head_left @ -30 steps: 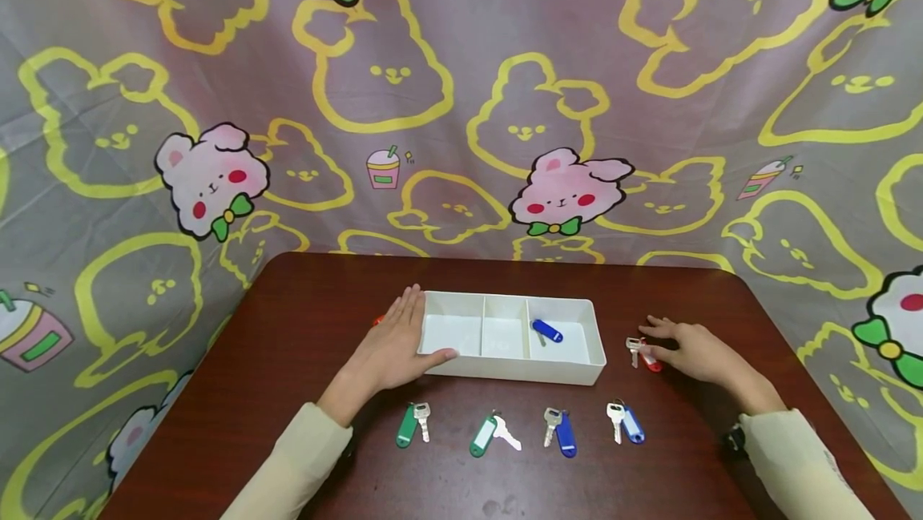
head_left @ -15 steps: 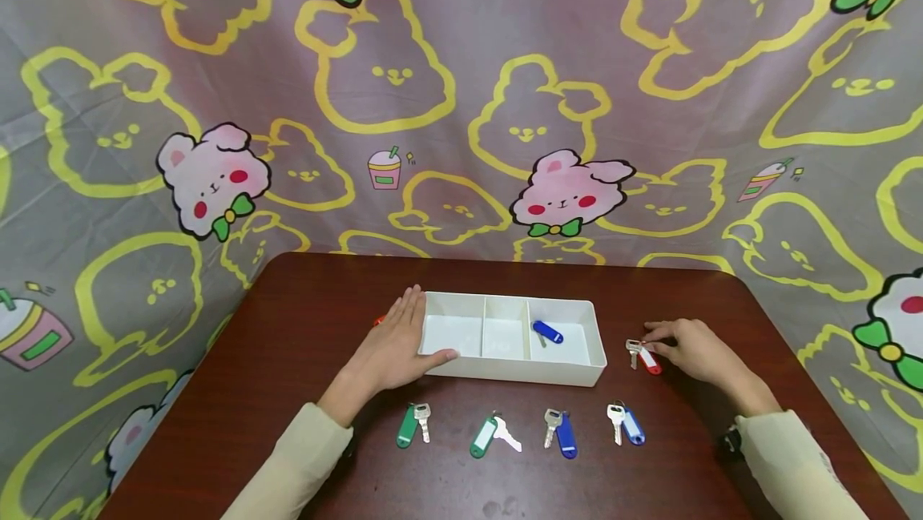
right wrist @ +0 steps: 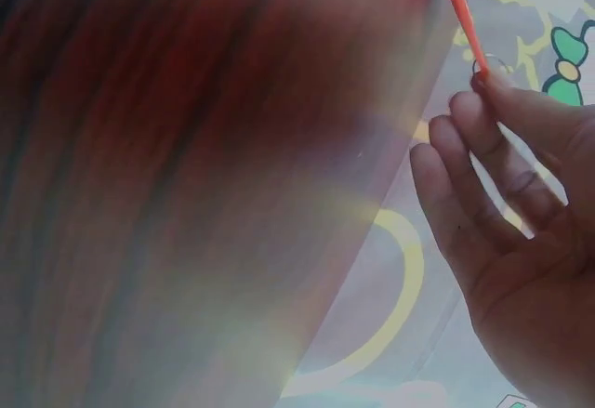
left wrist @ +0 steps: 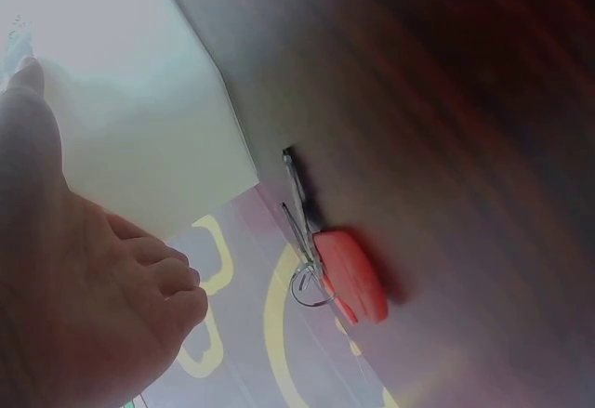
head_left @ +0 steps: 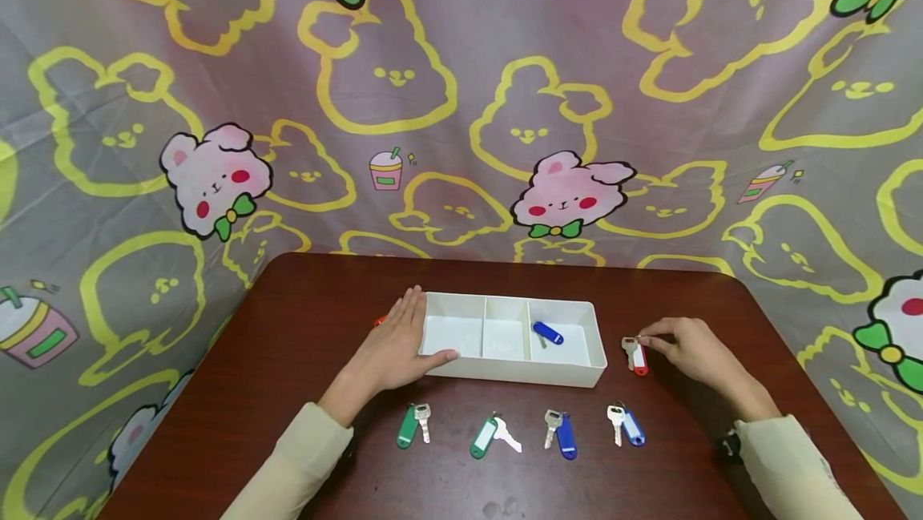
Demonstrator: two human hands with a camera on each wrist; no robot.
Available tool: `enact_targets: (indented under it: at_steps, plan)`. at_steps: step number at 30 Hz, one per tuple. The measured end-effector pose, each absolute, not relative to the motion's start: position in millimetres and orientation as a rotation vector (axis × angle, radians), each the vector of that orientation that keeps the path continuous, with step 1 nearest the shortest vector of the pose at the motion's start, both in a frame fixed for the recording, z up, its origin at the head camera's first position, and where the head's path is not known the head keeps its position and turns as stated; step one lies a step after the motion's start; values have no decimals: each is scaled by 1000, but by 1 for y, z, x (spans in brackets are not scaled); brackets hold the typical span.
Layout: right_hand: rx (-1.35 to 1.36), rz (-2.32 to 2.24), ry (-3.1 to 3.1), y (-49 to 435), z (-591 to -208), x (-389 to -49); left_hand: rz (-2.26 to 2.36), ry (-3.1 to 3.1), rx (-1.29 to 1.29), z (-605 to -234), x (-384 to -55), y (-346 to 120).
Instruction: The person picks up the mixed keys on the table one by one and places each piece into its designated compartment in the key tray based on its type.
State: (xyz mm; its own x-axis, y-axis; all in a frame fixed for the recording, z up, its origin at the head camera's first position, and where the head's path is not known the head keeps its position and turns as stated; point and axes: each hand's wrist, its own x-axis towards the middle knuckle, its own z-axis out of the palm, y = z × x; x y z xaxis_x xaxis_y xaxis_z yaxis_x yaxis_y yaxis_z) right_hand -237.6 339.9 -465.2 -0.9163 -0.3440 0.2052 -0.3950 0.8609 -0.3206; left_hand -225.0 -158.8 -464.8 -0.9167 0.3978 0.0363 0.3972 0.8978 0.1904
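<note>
My right hand (head_left: pixel 688 348) pinches a key with a red tag (head_left: pixel 640 360) by its ring end, just right of the white tray; the tag's orange-red edge (right wrist: pixel 465 18) shows at the fingertips in the right wrist view. With fingers straight, my left hand (head_left: pixel 392 344) lies against the left end of the three-compartment white tray (head_left: pixel 505 369), thumb over its front wall. Inside the tray's right compartment lies a key with a blue tag (head_left: pixel 549 333). Left of the left hand, mostly hidden in the head view, is another key with a red tag (left wrist: pixel 351 276).
In front of the tray, several tagged keys lie in a row: a green tag (head_left: pixel 407 426), a green tag with white label (head_left: pixel 484 437), a blue tag (head_left: pixel 566 436) and a blue tag with white label (head_left: pixel 633 427). A patterned cloth (head_left: pixel 461 103) hangs behind the dark table (head_left: pixel 324 288).
The right thumb and fingertips have closed on the red-tagged key's ring end. That key has shifted slightly left and turned more upright. The left hand and tray stay put.
</note>
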Motion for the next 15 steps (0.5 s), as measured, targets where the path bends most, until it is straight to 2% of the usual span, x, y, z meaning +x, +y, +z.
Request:
enact_targets:
  at_steps: [15]
  plan:
    - [463,849,-2864,324,-441,-229,311,3069,630,-465,-225,-158]
